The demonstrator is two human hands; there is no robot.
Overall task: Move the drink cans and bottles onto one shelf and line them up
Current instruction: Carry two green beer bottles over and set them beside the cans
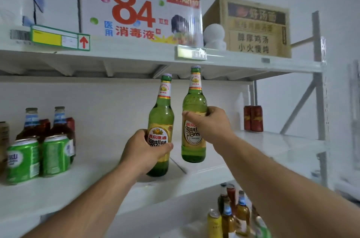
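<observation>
Each of my hands holds a green beer bottle over the white middle shelf (97,183). My left hand (143,153) grips the left green bottle (161,118) around its gold label, its base at the shelf surface. My right hand (209,123) is shut on the right green bottle (194,101), held upright a little above the shelf. At the shelf's left stand two green cans (38,156) in front of two brown bottles (44,126) and red cans. Two red cans (253,118) stand at the far right of the same shelf.
The top shelf carries a white "84" carton (136,9), a brown cardboard box (253,27) and a white round object between them. On the lower shelf at bottom right stand several bottles and a yellow can (214,223). A grey metal upright (319,91) frames the right side.
</observation>
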